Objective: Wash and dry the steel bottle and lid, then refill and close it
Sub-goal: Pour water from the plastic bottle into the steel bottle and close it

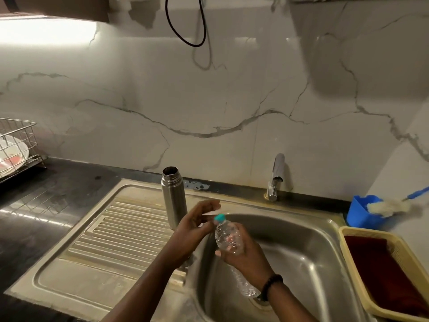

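The steel bottle (173, 196) stands upright and uncapped on the draining board, at the back edge of the sink. Its lid is not visible. Over the basin, my right hand (241, 249) grips a clear plastic water bottle (226, 238), tilted with its neck up and left. Its teal cap (219, 218) is on. My left hand (197, 225) is beside the cap, fingers loosely spread, thumb and fingertips close to the cap; contact is unclear.
The steel sink basin (301, 263) lies below my hands, with the tap (276, 177) behind it. A blue holder (362, 214) with a bottle brush (390, 206) and a yellow basket (348, 235) holding a dark red cloth sit right. A wire dish rack (21, 145) is far left.
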